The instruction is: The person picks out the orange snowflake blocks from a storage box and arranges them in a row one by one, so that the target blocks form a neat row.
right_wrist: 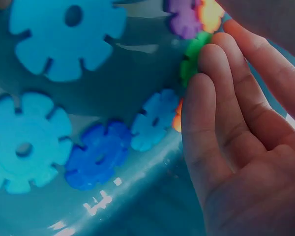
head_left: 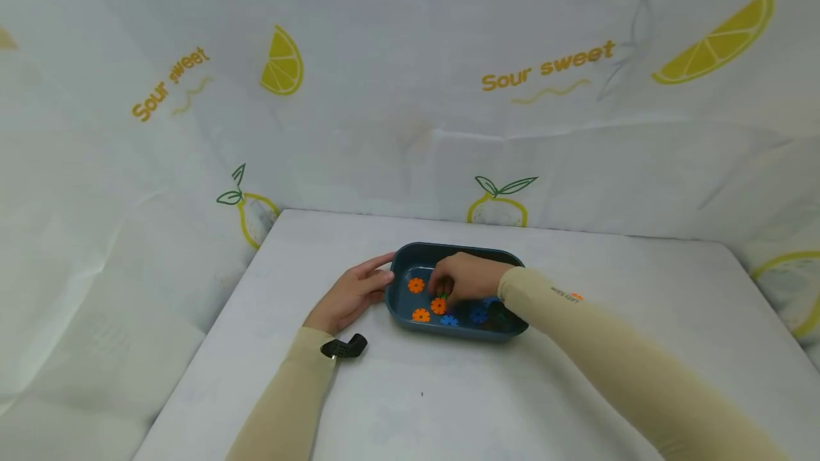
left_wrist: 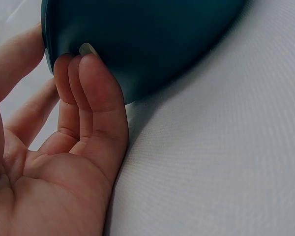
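- The left hand (head_left: pixel 349 297) rests on the table (head_left: pixel 448 404) against the left end of the dark blue tray (head_left: pixel 410 256); its fingers (left_wrist: pixel 96 93) lie straight and together, tips pressed to the tray's outer wall, curled round nothing.
- The tray sits near the middle of the table and looks like stiff, light plastic with a smooth, probably slippery wall, so a flat push at the end or a grip on the rim would steady it best.
- Inside the tray lie flat notched discs: orange discs (head_left: pixel 416 285) to the left, blue discs (right_wrist: pixel 101 155) further right.
- The right hand (head_left: pixel 464 278) reaches into the tray, fingers (right_wrist: pixel 211 118) close together and bent onto a green disc (right_wrist: pixel 191 61); whether they actually pinch it I cannot tell.
- The discs look small, light and rigid, easiest to take by the edge; lying flat, they may need tilting up first.
- The crowding neighbours and the tray wall hamper the fingers.
- A small black clip-like object (head_left: pixel 344 347) lies by the left sleeve.
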`<state>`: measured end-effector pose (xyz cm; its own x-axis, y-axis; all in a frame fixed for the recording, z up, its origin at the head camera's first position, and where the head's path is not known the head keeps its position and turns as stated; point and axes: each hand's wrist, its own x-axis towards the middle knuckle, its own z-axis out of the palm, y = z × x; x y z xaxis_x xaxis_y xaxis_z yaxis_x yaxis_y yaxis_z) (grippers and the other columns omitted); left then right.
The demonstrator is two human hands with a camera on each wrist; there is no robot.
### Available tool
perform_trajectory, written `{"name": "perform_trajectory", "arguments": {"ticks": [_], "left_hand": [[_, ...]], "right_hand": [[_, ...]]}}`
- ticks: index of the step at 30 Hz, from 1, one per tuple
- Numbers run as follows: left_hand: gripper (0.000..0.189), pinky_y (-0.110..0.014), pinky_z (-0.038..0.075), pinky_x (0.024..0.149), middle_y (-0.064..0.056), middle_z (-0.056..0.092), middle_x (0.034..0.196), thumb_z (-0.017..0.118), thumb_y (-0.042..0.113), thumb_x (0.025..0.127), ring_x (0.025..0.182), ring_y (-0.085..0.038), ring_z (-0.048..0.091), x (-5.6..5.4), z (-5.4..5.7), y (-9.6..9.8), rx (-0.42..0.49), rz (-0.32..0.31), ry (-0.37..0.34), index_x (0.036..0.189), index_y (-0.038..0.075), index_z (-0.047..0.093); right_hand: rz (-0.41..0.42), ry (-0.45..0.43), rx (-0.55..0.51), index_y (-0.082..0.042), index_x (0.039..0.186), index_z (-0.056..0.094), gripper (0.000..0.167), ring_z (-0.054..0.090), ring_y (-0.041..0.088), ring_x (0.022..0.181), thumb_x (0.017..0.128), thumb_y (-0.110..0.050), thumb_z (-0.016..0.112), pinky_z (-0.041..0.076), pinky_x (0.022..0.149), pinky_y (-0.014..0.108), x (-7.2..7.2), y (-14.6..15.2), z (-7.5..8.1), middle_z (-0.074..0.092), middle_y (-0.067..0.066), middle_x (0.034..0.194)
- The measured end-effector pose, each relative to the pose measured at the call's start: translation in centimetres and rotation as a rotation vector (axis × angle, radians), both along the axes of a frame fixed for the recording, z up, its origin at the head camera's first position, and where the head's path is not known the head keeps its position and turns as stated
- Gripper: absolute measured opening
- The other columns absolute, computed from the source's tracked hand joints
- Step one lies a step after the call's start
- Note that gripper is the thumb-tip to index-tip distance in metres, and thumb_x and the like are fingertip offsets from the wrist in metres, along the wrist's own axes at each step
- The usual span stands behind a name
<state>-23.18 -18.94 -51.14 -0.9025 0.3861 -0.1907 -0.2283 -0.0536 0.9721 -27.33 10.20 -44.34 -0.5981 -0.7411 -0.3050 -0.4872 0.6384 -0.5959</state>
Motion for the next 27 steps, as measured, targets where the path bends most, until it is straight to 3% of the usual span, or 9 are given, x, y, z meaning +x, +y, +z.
{"name": "perform_trajectory", "arguments": {"ticks": [9, 19, 27], "left_hand": [[0.057, -0.032, 0.059, 0.102, -0.01, 0.072, 0.127, 0.07, 0.025, 0.108, 0.119, -0.021, 0.069, 0.03, 0.07, 0.12, 0.002, 0.006, -0.002, 0.162, 0.022, 0.052], [0.057, -0.032, 0.059, 0.103, -0.011, 0.071, 0.129, 0.071, 0.026, 0.107, 0.121, -0.021, 0.069, 0.04, -0.04, 0.08, 0.006, 0.008, 0.0, 0.161, 0.023, 0.052], [0.059, -0.032, 0.059, 0.102, -0.01, 0.072, 0.13, 0.072, 0.028, 0.107, 0.12, -0.021, 0.069, 0.12, 0.1, 0.09, -0.001, 0.014, -0.006, 0.162, 0.023, 0.052]], "right_hand": [[0.047, 0.057, 0.016, -0.019, 0.119, 0.082, 0.03, 0.063, 0.009, 0.097, 0.09, -0.012, 0.089, 0.058, 0.092, 0.028, 0.67, -0.3, -0.03, 0.07, -0.006, 0.113], [0.057, 0.069, -0.001, -0.017, 0.111, 0.082, 0.024, 0.062, 0.009, 0.095, 0.089, -0.012, 0.089, 0.056, 0.089, 0.025, 0.82, -0.49, 0.01, 0.069, -0.004, 0.108], [0.034, 0.068, 0.006, -0.017, 0.114, 0.082, 0.024, 0.064, 0.01, 0.094, 0.092, -0.015, 0.088, 0.058, 0.087, 0.028, 0.66, -0.27, 0.49, 0.07, -0.005, 0.111]]}}
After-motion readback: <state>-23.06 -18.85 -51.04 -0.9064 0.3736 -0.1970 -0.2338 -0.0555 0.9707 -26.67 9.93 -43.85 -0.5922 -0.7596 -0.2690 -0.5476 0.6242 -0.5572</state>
